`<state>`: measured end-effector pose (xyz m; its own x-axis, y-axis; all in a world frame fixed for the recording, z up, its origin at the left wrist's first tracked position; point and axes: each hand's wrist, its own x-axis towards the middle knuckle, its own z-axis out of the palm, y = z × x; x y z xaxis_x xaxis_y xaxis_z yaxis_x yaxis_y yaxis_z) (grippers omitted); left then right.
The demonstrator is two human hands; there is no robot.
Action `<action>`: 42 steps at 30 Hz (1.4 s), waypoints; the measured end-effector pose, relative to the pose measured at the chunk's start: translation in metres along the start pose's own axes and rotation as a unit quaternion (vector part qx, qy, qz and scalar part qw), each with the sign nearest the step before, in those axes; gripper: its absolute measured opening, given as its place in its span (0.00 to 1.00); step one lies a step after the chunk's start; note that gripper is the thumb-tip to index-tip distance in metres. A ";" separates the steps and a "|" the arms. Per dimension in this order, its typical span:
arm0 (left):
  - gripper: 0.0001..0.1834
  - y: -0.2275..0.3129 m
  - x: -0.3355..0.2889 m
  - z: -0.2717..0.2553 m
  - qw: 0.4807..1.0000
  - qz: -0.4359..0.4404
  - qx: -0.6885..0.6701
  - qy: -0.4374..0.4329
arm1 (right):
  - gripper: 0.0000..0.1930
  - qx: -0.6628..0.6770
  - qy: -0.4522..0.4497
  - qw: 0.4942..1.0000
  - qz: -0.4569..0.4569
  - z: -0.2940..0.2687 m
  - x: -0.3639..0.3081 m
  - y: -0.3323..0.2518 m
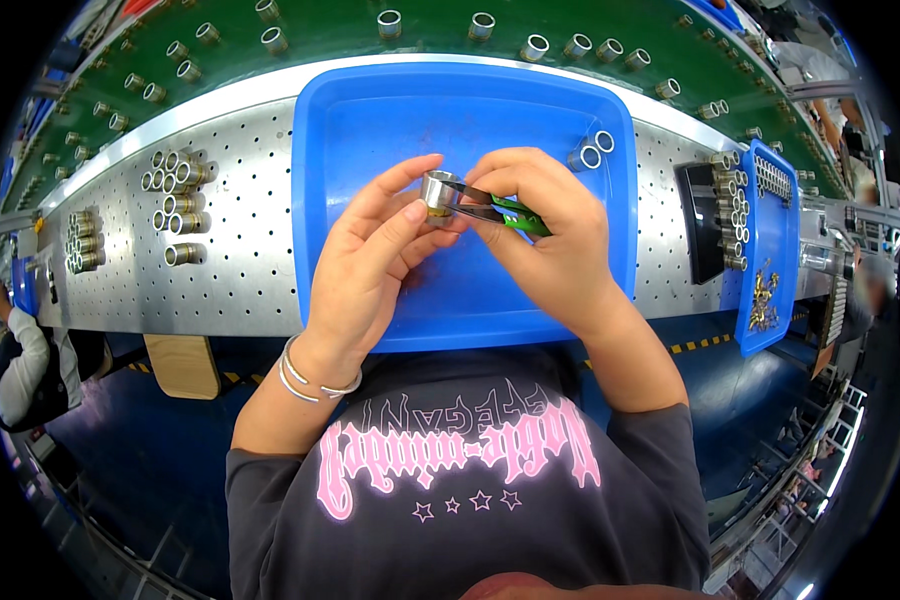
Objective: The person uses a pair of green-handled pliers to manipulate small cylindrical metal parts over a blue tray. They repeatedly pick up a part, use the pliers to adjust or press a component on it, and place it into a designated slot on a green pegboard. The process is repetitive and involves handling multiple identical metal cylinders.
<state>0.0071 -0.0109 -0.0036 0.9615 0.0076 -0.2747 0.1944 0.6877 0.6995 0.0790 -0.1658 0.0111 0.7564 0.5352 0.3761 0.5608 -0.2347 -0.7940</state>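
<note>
Fingers (402, 177) of the left hand (360, 255) grasp a tube (437, 190) above the tray (370, 110); the right hand (562, 225) clasps a tool (528, 222) at its 3 o'clock. 2 rings (584, 158) sit at the tray's 2 o'clock; the bench (255, 160) carries more at 9 o'clock.

Head-worn wide fisheye view, facing down, close above left hand (368, 243) and right hand (562, 235)

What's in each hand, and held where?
Left hand: a hollow metal cylinder, by its outer wall. Right hand: a green-and-black tool, around its green handle portion.
</note>
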 end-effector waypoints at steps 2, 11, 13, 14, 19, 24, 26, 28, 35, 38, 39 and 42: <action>0.21 0.000 0.001 0.000 1.000 -0.007 -0.009 -0.002 | 0.11 -0.004 0.001 1.000 -0.007 0.000 0.001 0.001; 0.24 0.000 0.000 -0.004 1.000 -0.018 -0.003 -0.013 | 0.10 0.001 -0.010 1.000 -0.007 0.001 0.001 0.001; 0.24 0.001 0.000 -0.001 1.000 -0.010 0.021 -0.012 | 0.10 0.000 -0.012 1.000 -0.009 0.001 0.001 0.001; 0.24 0.001 0.000 0.000 0.999 -0.007 0.032 -0.012 | 0.10 0.000 -0.011 1.000 -0.010 0.001 0.001 0.001; 0.24 -0.001 0.000 0.001 0.997 0.019 0.081 -0.010 | 0.11 0.007 -0.013 1.000 -0.008 0.001 0.000 0.001; 0.24 -0.005 -0.002 -0.002 0.988 0.054 0.146 -0.014 | 0.10 -0.003 -0.016 1.000 -0.015 0.000 0.000 -0.003; 0.23 -0.006 -0.002 -0.003 0.983 0.060 0.174 -0.013 | 0.10 -0.003 -0.017 1.000 -0.017 -0.001 0.000 -0.004; 0.23 -0.006 -0.003 -0.004 0.981 0.064 0.180 -0.020 | 0.10 -0.003 -0.018 1.000 -0.020 -0.002 -0.001 -0.005; 0.23 -0.006 -0.006 0.001 0.977 0.096 0.185 -0.042 | 0.11 0.004 -0.024 0.999 -0.035 -0.005 -0.001 -0.007; 0.22 -0.003 -0.006 0.002 0.979 0.087 0.175 -0.051 | 0.11 0.014 -0.013 0.999 -0.038 -0.007 0.001 -0.006; 0.22 -0.003 -0.006 0.001 0.980 0.082 0.172 -0.053 | 0.11 0.018 -0.006 0.999 -0.039 -0.007 0.001 -0.006; 0.23 -0.002 -0.006 0.001 0.984 0.072 0.157 -0.045 | 0.11 -0.005 0.004 0.999 -0.034 -0.009 0.001 -0.002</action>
<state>0.0006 -0.0132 -0.0029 0.9941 0.0150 -0.1077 0.0911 0.4266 0.8999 0.0817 -0.1728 0.0171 0.7195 0.5434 0.4325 0.6138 -0.2064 -0.7620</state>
